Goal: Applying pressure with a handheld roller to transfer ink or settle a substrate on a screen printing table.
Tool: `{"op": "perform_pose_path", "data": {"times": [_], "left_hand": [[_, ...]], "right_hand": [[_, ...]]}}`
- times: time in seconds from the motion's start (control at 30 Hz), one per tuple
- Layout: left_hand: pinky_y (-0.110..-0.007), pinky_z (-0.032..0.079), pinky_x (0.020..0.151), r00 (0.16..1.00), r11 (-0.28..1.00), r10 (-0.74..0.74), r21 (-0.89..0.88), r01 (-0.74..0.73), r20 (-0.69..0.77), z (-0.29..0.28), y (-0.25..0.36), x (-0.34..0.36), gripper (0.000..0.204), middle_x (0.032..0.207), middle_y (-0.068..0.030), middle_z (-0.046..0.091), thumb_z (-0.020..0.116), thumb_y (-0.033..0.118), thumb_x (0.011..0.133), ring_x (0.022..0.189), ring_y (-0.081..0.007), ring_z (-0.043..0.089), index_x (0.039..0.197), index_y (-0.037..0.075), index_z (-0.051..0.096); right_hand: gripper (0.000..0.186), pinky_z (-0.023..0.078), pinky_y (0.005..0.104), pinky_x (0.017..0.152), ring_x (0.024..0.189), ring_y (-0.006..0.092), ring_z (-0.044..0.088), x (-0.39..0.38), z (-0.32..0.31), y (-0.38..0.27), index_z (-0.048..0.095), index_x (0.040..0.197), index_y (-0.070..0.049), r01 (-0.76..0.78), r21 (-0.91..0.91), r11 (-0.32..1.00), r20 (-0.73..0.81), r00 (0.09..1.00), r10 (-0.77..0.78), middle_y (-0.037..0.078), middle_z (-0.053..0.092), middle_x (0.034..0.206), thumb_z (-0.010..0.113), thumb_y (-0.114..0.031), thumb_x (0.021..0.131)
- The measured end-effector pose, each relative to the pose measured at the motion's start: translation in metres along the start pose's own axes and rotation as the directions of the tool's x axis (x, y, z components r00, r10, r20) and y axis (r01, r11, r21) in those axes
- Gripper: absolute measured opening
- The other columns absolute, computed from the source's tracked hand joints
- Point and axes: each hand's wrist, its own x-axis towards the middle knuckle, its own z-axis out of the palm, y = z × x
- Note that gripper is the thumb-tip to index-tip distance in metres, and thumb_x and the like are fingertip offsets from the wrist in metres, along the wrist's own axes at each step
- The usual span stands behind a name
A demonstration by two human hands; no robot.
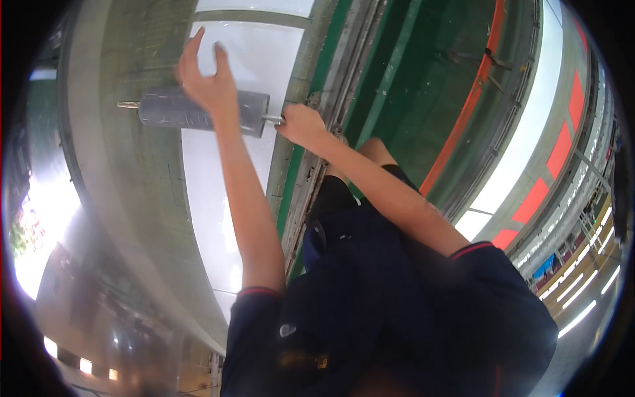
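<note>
A grey roller [159, 108] with a metal rod poking out of each end lies crosswise over a white sheet [264, 59]. The sheet rests on a long olive-green table [149, 53]. Closed around the rod's right end is my right hand [303, 126]. My left hand [208, 83] is over the roller's far side, thumb and fingers spread apart. Its wrist hides part of the roller, and whether the palm touches the roller I cannot tell. Another white sheet [258, 6] begins just beyond, with a narrow gap between the two.
A worn metal rail [340, 73] runs along the table's right edge, beside my legs. Right of it is a green floor [423, 86] with an orange bar or pipe [473, 99]. Farther right, a second long table carries white sheets [529, 145] and red pieces [560, 149].
</note>
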Motion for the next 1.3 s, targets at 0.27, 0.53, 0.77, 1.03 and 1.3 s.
{"op": "perform_pose_path", "data": {"times": [0.27, 0.53, 0.77, 1.03, 1.3], "left_hand": [[-0.05, 0.039, 0.117, 0.963, 0.651, 0.266, 0.728, -0.215, 0.047, 0.043, -0.028, 0.076, 0.025, 0.149, -0.0095, 0.057, 0.071, 0.017, 0.096, 0.136, -0.0285, 0.052, 0.118, 0.012, 0.08], [-0.044, 0.05, 0.102, 0.968, 0.964, 0.198, 0.211, -0.163, -0.157, 0.271, 0.068, 0.26, 0.023, 0.124, -0.0116, 0.07, 0.069, 0.024, 0.101, 0.12, -0.0299, 0.063, 0.112, 0.007, 0.08], [-0.056, 0.038, 0.116, 0.976, 0.7, 0.12, 0.713, 0.046, -0.18, 0.276, 0.059, 0.253, 0.04, 0.141, -0.0096, 0.064, 0.07, 0.035, 0.098, 0.137, -0.0301, 0.055, 0.131, 0.013, 0.074], [-0.062, 0.018, 0.127, 0.971, 0.971, -0.237, -0.022, 0.238, 0.036, 0.516, 0.109, 0.451, 0.059, 0.155, -0.0079, 0.057, 0.073, 0.042, 0.096, 0.146, -0.0295, 0.049, 0.149, 0.018, 0.061], [-0.047, 0.039, 0.12, 0.992, 0.813, 0.123, 0.573, -0.103, 0.004, 0.536, 0.192, 0.506, 0.034, 0.149, -0.0128, 0.061, 0.071, 0.021, 0.097, 0.133, -0.0321, 0.057, 0.13, 0.014, 0.074]], "right_hand": [[0.03, 0.062, 0.0495, 0.079, 0.085, 0.0423, 0.075, 0.092, -0.138, 0.005, 0.078, 0.088, 0.0, -0.027, -0.013, 1.0, 0.026, 0.999, 0.027, 0.021, 0.076, 0.086, 0.076, -0.029, 0.083], [0.025, 0.061, 0.0508, 0.08, 0.087, 0.042, 0.075, 0.187, -0.284, 0.025, 0.078, 0.088, -0.001, 0.024, 0.033, 0.999, -0.025, 0.999, -0.023, 0.022, 0.076, 0.09, 0.074, -0.025, 0.085], [0.028, 0.062, 0.0499, 0.081, 0.089, 0.0413, 0.076, 0.264, -0.402, 0.041, 0.077, 0.093, 0.001, 0.014, 0.059, 0.998, 0.067, 0.998, -0.018, 0.023, 0.076, 0.09, 0.076, -0.026, 0.086], [0.024, 0.062, 0.0493, 0.079, 0.087, 0.04, 0.076, 0.358, -0.531, 0.057, 0.078, 0.092, -0.001, 0.065, -0.016, 0.998, -0.053, 0.996, -0.065, 0.022, 0.076, 0.091, 0.076, -0.025, 0.088], [0.027, 0.061, 0.0496, 0.079, 0.086, 0.0418, 0.075, 0.463, -0.674, 0.093, 0.078, 0.091, -0.001, -0.023, -0.006, 1.0, 0.012, 1.0, 0.023, 0.021, 0.076, 0.09, 0.075, -0.028, 0.087]]}}
